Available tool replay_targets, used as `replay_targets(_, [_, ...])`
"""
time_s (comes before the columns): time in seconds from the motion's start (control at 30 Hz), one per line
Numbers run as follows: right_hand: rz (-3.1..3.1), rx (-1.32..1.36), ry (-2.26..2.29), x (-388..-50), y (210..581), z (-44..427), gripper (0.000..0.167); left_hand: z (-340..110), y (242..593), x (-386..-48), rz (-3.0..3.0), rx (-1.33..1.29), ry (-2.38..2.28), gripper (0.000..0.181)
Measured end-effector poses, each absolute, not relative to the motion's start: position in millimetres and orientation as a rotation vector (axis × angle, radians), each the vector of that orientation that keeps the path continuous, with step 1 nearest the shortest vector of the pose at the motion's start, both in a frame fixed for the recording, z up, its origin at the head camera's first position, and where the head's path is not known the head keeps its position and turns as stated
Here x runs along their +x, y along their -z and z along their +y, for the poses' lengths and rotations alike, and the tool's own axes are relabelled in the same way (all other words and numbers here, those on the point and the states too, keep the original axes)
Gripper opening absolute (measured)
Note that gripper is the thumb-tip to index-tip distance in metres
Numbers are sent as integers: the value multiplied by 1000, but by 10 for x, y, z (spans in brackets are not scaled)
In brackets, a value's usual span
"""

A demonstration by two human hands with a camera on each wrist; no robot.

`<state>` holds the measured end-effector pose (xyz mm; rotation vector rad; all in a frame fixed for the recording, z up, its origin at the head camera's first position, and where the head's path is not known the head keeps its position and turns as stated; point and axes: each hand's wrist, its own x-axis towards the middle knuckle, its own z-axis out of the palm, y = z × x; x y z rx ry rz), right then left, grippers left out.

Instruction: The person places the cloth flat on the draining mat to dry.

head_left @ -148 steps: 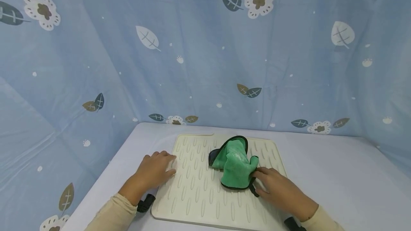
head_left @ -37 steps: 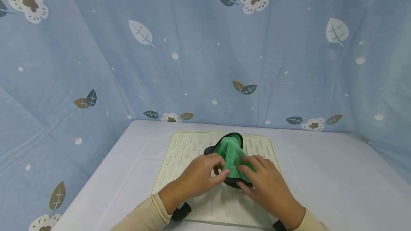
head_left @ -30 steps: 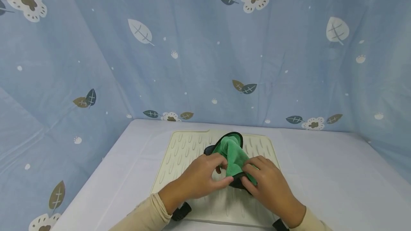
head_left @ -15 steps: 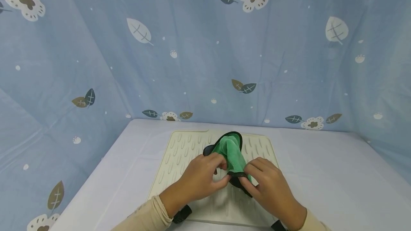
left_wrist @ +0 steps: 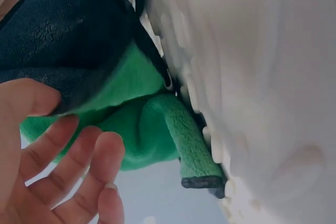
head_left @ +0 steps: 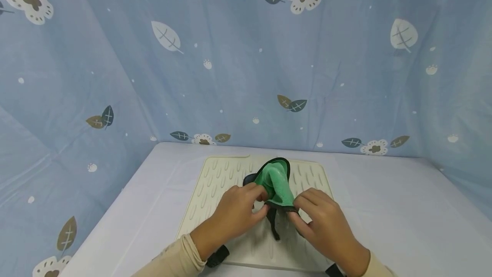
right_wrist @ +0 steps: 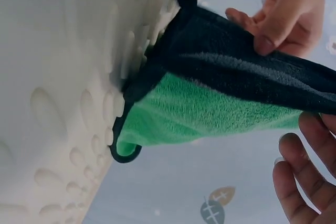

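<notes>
Cloth [head_left: 279,183] was held with its near edge raised and its far part left resting on the mat [head_left: 197,210]. That edge was pinched between thumb and fingers by both the left hand [head_left: 239,209] and the right hand [head_left: 323,219]. Since a moment earlier it had been drawn wider leftward, a strap [head_left: 273,224] left hanging beneath; two-handed control of the cloth appeared to have been gained.

Green cloth [head_left: 279,183], dark-trimmed, bunched, near edge raised, on mat [head_left: 215,183]
</notes>
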<state>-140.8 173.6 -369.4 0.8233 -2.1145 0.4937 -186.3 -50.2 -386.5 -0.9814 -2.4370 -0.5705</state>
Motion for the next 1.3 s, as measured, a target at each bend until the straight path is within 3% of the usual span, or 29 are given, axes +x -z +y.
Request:
replay_targets(0.17, [-2142,800,-493,-1405,3671,1771,43,-535,3857,-1897,-2489,-930,535,10])
replay_targets(0.33, [-2171,781,-477,-1424,3655,1823,18,-578,3825,-1929,-2472,-895,530,9])
replay_targets(0.47, [-2195,760,-439,-1435,3643,1862,35,-609,3802,-1945,-2466,-874,537,11])
replay_targets(0.77, [-2356,685,-377,-1444,3627,1911,56,-677,3769,-1992,-2470,-799,571,11])
replay_targets(1.1, [-2372,710,-412,-1488,3664,1943,52,-752,3633,-2020,-2464,-751,675,9])
replay_targets(1.3, [-2333,716,-458,-1494,3682,1969,49,-754,3633,-2033,-2459,-853,805,10])
